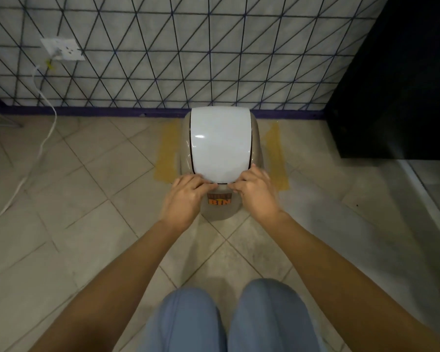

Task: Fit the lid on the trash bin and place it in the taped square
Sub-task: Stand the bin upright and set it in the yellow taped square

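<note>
A beige trash bin (220,212) with an orange "BIN" label stands on the tiled floor by the wall. Its lid (220,143), with a glossy white swing flap in a beige frame, sits on top of the bin. My left hand (186,196) and my right hand (255,191) rest on the lid's near edge, fingers curled over the rim on either side of the label. Yellow tape strips (167,158) show on the floor left and right of the bin; the bin stands between them, its front reaching past their near ends.
A patterned wall with a purple skirting runs behind the bin. A wall socket (62,49) with a white cable (42,146) trailing over the floor is at the left. A dark cabinet (396,80) stands at the right. My knees (229,318) are at the bottom.
</note>
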Demonstrator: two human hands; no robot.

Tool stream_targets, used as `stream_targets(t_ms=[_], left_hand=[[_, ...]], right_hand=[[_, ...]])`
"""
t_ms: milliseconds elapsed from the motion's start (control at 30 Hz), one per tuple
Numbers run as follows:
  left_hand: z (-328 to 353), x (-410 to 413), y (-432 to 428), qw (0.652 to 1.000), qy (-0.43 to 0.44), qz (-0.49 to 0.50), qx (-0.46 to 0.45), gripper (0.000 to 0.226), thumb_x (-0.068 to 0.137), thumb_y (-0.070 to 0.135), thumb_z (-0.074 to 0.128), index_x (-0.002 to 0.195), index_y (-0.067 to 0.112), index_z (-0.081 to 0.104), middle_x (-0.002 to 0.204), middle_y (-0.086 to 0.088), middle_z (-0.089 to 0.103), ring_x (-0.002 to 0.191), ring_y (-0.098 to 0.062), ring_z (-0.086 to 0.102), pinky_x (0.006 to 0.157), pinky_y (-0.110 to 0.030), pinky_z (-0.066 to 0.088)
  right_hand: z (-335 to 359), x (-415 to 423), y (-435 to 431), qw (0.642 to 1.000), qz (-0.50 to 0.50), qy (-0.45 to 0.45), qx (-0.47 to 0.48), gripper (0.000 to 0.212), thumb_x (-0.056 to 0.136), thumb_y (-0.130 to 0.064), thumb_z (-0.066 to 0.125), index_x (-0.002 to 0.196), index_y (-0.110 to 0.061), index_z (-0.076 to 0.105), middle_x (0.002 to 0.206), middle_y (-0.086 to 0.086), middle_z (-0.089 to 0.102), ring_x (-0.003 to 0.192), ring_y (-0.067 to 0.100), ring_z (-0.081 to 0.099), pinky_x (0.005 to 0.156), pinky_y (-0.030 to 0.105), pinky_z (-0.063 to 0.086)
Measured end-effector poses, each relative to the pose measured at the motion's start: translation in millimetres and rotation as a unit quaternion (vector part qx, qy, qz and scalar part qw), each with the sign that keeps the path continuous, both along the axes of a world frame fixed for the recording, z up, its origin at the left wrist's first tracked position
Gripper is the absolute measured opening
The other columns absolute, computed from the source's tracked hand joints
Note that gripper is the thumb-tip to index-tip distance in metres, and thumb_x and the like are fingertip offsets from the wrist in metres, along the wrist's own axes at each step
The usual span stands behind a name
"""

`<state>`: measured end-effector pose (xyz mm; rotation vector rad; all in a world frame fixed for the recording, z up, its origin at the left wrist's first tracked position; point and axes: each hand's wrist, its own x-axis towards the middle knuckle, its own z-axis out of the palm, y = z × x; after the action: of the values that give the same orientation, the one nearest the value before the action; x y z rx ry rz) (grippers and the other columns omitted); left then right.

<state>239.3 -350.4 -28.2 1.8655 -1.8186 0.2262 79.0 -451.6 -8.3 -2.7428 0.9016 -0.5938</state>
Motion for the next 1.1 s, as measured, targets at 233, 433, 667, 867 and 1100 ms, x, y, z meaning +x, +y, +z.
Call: stream_targets(t_ms=[233, 433, 667, 867, 1100], left_hand=[[-1.0, 9.5, -23.3, 1.0, -0.01, 0.01, 0.008, 0.031, 0.066, -0.008, 0.075, 0.092, 0.007, 0.075, 0.084, -0.012, 0.072, 0.096, -0.034, 0.064, 0.076, -0.039, 0.053], [-1.6, 21.1, -41.9, 1.0, -0.01, 0.0, 0.005, 0.029, 0.067, -0.007, 0.078, 0.093, 0.005, 0.075, 0.086, -0.012, 0.072, 0.096, -0.037, 0.065, 0.076, -0.042, 0.057], [2.8, 30.1, -58.9, 1.0, -0.007, -0.011, 0.014, 0.03, 0.07, -0.008, 0.074, 0.096, 0.006, 0.074, 0.091, -0.012, 0.073, 0.098, -0.036, 0.065, 0.079, -0.043, 0.056], [5.9, 33.6, -64.7, 0.995, 0.095, 0.007, -0.015, 0.018, 0.075, -0.004, 0.073, 0.091, 0.004, 0.075, 0.088, -0.013, 0.072, 0.096, -0.034, 0.064, 0.08, -0.033, 0.052], [3.4, 40.5, -63.4, 0.973, 0.207, 0.094, -0.049, 0.034, 0.075, 0.005, 0.075, 0.108, 0.009, 0.067, 0.1, -0.009, 0.059, 0.086, -0.018, 0.054, 0.076, -0.024, 0.048]], right_hand=[[8.0, 10.1, -19.9, 0.999, 0.012, -0.016, -0.028, 0.023, 0.058, 0.0, 0.069, 0.077, -0.01, 0.078, 0.058, 0.009, 0.063, 0.067, 0.031, 0.063, 0.076, 0.034, 0.05], [3.8, 17.7, -42.8, 0.999, 0.017, -0.028, -0.043, 0.024, 0.059, 0.001, 0.074, 0.08, -0.01, 0.078, 0.06, 0.009, 0.064, 0.067, 0.03, 0.064, 0.078, 0.037, 0.051], [0.9, 29.3, -63.3, 1.0, 0.012, -0.008, -0.018, 0.03, 0.057, 0.008, 0.079, 0.083, -0.007, 0.077, 0.064, 0.011, 0.065, 0.07, 0.032, 0.063, 0.082, 0.044, 0.052], [-1.6, 33.2, -73.8, 1.0, -0.006, -0.012, 0.027, 0.02, 0.069, 0.0, 0.076, 0.088, -0.006, 0.075, 0.077, 0.013, 0.067, 0.084, 0.037, 0.061, 0.077, 0.04, 0.048], [-1.6, 32.1, -71.3, 0.997, -0.071, 0.003, -0.001, 0.065, 0.073, -0.018, 0.076, 0.132, -0.013, 0.048, 0.137, 0.016, 0.048, 0.125, 0.035, 0.043, 0.097, 0.049, 0.041]])
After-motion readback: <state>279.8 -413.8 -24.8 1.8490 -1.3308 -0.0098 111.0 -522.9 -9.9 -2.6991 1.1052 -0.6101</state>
